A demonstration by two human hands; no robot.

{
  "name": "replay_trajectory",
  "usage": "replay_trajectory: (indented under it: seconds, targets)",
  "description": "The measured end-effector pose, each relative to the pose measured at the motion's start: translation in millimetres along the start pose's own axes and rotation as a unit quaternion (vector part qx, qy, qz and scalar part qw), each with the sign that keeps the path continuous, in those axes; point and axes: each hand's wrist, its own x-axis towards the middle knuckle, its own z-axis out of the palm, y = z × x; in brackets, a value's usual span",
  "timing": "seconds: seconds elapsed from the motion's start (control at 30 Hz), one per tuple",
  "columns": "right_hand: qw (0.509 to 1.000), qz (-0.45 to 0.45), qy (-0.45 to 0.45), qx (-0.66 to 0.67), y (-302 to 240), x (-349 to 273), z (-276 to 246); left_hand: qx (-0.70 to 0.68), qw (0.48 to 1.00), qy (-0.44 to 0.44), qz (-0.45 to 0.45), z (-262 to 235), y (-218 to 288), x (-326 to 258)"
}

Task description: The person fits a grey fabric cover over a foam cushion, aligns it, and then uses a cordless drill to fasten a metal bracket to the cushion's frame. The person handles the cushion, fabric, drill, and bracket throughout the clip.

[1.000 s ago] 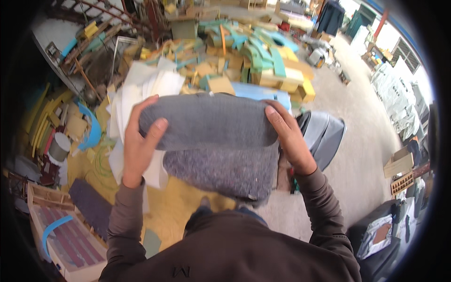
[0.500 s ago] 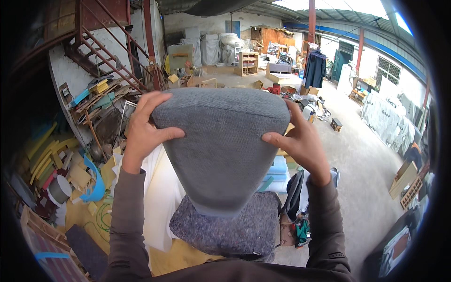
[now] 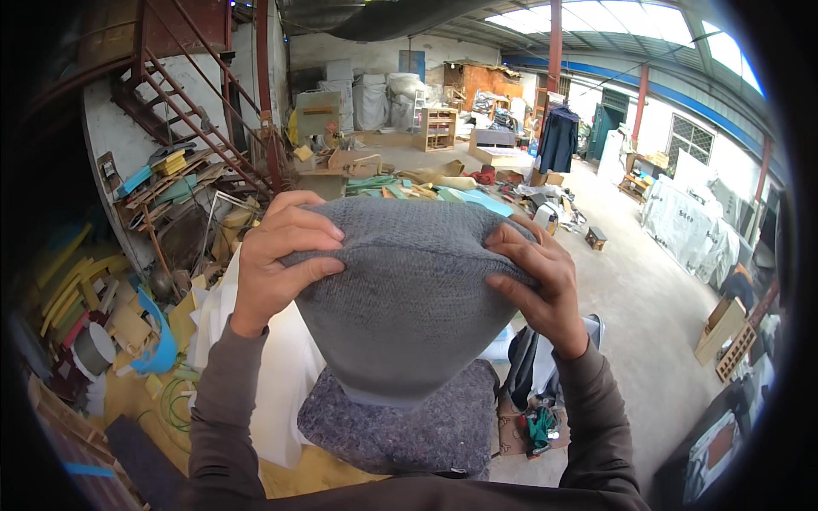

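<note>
Daylight is admitted through translucent roof panels; the left side is shadowed, edges are bent and vignetted black.

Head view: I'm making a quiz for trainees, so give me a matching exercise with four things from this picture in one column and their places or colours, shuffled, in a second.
Things:
1. grey fabric cover
2. felt-topped pad
3. metal staircase
4. dark coat

Places or colours:
A. hanging by a red post, far right of centre
B. held up by left hand and right hand
C. rusty red, upper left
D. speckled dark grey, low, under the raised piece

Pairs: 1-B, 2-D, 3-C, 4-A
</note>
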Motion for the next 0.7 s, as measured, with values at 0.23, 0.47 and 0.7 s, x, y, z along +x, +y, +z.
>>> replay_trajectory:
  seconds: [0.23, 0.47, 0.7]
  targets:
    - [0.995, 0.033, 0.089, 0.036, -15, 12, 21, 0.057, 0.996, 0.066, 0.006, 5, -3, 16]
    - [0.994, 0.008, 0.106, 0.002, -44, 38, 51, 0.337, 0.918, 0.194, 0.08, 57, 26, 33]
    - [0.999, 0.026, 0.001, 0.04, -49, 57, 29, 0.243, 0.955, 0.139, 0.095, 59, -28, 56]
